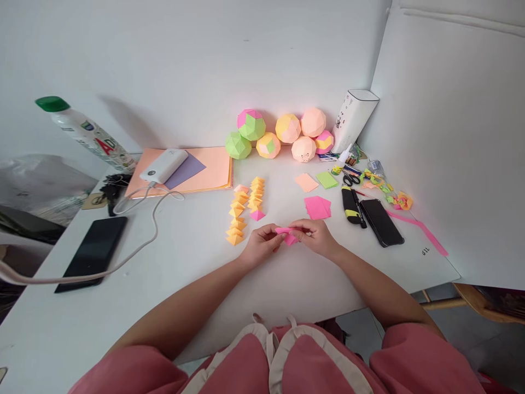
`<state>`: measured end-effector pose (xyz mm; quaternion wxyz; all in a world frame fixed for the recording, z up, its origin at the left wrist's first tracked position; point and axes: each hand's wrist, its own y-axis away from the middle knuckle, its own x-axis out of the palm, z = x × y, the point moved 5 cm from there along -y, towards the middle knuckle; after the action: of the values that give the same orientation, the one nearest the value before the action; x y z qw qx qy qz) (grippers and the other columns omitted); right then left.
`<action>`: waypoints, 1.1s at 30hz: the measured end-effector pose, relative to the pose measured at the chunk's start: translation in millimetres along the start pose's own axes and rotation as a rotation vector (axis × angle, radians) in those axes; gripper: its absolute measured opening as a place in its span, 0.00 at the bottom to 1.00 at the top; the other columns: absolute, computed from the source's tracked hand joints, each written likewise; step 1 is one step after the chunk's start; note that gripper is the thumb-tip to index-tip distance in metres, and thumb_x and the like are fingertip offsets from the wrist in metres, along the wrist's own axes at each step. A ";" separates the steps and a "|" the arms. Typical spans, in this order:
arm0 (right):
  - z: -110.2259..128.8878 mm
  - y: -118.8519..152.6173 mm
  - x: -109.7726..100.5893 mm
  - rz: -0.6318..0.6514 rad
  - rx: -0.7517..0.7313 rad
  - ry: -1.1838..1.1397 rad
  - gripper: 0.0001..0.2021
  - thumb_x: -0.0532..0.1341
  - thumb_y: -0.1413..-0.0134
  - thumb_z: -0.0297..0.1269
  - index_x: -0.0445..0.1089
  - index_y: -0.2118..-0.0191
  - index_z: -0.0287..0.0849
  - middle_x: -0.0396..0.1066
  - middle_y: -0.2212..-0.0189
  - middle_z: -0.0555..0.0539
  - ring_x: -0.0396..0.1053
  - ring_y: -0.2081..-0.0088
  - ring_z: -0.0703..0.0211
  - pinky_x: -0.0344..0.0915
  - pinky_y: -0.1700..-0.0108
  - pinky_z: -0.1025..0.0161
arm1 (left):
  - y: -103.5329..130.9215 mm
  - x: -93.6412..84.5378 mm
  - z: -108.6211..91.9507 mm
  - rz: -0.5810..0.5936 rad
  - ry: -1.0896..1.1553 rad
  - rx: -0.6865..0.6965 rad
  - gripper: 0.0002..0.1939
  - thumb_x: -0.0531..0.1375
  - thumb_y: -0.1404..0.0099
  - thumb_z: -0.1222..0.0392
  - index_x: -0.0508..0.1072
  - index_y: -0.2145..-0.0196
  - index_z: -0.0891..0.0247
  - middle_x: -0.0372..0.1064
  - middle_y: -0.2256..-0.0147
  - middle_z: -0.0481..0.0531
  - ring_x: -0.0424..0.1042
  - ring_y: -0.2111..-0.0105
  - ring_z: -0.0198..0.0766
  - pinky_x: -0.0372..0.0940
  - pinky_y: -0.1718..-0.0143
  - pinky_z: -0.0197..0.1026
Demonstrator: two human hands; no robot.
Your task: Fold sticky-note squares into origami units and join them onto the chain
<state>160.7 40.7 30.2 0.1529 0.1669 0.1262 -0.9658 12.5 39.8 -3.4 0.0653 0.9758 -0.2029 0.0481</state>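
Between my two hands is a pink paper piece (290, 239), partly folded, held just above the white table. My left hand (261, 242) pinches its left side, and my right hand (315, 236) pinches its right side with the thumb across it. Fingers cover part of the folds. Just beyond my left hand stand two rows of folded yellow-orange paper units (238, 212), with one folded pink unit (257, 215) at the near end of the right row. A stack of pink paper squares (318, 208) lies beyond my right hand.
Finished paper balls (288, 128) are piled against the wall. Peach squares (307, 182), green squares (326, 180), a glue bottle (340, 162), scissors (351, 179), a box cutter (350, 205) and a phone (382, 222) lie right. A power bank (164, 166), cable (155, 219) and another phone (92, 251) lie left.
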 end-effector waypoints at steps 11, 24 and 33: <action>-4.7 1.4 4.8 0.067 0.066 0.000 0.15 0.58 0.46 0.44 0.75 0.64 0.38 0.71 0.77 0.48 0.68 0.81 0.66 0.69 0.81 0.68 | -1.2 -0.9 2.2 -0.063 0.099 -0.013 0.16 0.65 0.48 0.50 0.70 0.69 0.65 0.62 0.79 0.43 0.58 0.83 0.25 0.54 0.82 0.32; -7.2 2.5 4.7 0.075 0.073 0.005 0.13 0.58 0.46 0.42 0.75 0.66 0.38 0.71 0.76 0.49 0.67 0.81 0.66 0.68 0.80 0.68 | -0.7 -2.7 -0.3 -0.051 0.118 -0.035 0.14 0.64 0.48 0.50 0.70 0.72 0.65 0.60 0.83 0.42 0.56 0.83 0.26 0.52 0.81 0.32; -9.9 3.6 7.0 0.068 0.137 -0.076 0.13 0.59 0.48 0.43 0.75 0.65 0.38 0.72 0.74 0.48 0.69 0.77 0.64 0.72 0.76 0.66 | -1.5 -3.7 0.1 -0.040 0.135 -0.040 0.13 0.64 0.47 0.52 0.71 0.72 0.65 0.58 0.84 0.42 0.55 0.83 0.26 0.50 0.81 0.32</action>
<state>158.5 38.5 18.0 0.1786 0.1446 0.0481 -0.9720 9.7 42.6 -4.1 0.0993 0.9727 -0.1796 0.1087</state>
